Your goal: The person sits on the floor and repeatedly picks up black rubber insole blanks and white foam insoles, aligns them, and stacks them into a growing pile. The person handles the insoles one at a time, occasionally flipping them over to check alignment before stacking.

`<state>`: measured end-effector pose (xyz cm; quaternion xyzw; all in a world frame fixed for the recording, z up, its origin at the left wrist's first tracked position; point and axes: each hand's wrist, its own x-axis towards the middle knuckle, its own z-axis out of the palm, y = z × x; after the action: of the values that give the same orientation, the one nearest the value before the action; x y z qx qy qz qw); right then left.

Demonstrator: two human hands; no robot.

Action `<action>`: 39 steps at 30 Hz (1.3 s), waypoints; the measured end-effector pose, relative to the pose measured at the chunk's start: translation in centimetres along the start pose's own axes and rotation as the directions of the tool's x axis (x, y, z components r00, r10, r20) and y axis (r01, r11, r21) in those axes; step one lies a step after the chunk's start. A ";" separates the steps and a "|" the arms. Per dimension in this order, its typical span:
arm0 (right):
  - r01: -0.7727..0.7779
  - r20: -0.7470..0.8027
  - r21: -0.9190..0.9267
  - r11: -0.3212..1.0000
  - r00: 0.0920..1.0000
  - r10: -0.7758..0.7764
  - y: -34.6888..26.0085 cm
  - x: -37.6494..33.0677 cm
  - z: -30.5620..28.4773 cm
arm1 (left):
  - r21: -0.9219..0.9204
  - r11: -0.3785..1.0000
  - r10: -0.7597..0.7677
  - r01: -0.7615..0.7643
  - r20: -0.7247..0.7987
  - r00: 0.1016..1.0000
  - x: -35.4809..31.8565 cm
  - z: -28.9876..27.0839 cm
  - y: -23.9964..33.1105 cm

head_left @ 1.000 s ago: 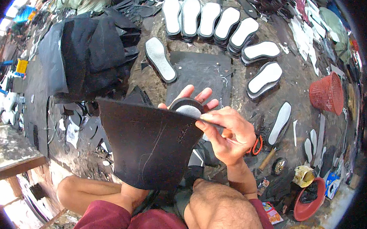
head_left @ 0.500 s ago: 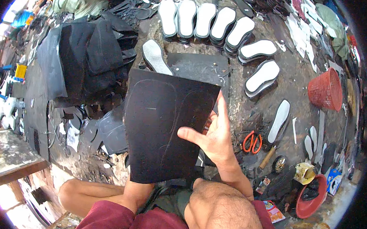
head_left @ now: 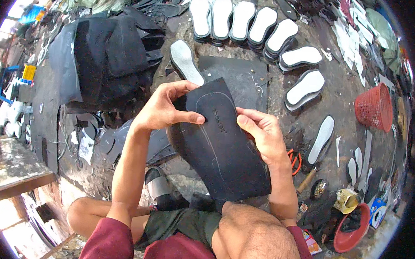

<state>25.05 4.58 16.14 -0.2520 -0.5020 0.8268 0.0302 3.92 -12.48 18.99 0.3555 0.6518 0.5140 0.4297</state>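
A black, flexible sheet with pale sole-shaped outlines drawn on it hangs between my two hands, curved and tilted. My left hand pinches its upper left edge, with the thumb lying on the face. At the upper right edge my right hand grips it, thumb in front and fingers partly hidden behind. Just beyond the sheet's top lies a grey sole-shaped piece, its lower end close to the sheet. Under and behind is a flat dark board on the ground.
Stacks of white-topped soles curve around the far side. Black sheets are heaped at left. To the right are a grey sole, orange-handled cutters partly behind my forearm, a red basket and a red bowl.
My left hand has come up from behind the sheet to its upper left edge. The sheet has turned and bent, showing different markings, and my right hand has shifted its grip along the edge.
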 end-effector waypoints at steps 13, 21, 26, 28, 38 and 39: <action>-0.067 0.037 0.133 0.989 0.997 0.063 0.8 1.2 -1.4 | -0.137 0.947 -0.251 0.290 0.246 0.936 0.5 0.4 -1.4; -0.011 0.106 0.000 1.000 0.994 0.011 0.9 1.4 -1.5 | -0.199 0.912 -0.343 0.359 0.111 0.933 0.4 -0.7 -3.0; 0.355 0.030 -0.725 0.590 0.872 -0.488 0.5 1.6 -2.0 | -0.185 0.887 -0.428 0.424 0.020 0.904 0.7 -0.3 -3.9; 0.415 0.170 -0.877 0.241 0.739 -0.652 -0.7 0.7 0.1 | -0.284 0.870 -0.451 0.404 -0.125 0.884 0.4 0.1 -4.4; 0.284 -0.456 -0.156 0.946 0.829 -0.324 6.8 1.6 -4.2 | 0.172 0.984 0.062 -0.046 -0.090 0.994 -0.8 12.3 -4.7; 0.245 -0.481 -0.120 0.962 0.833 -0.273 7.7 2.0 -5.5 | 0.391 0.917 0.131 -0.084 -0.093 0.987 -0.4 12.7 -7.6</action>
<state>27.33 5.86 6.79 -0.3848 -0.5291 0.7095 0.2620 15.66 -9.83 10.38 0.4374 0.7437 0.4187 0.2833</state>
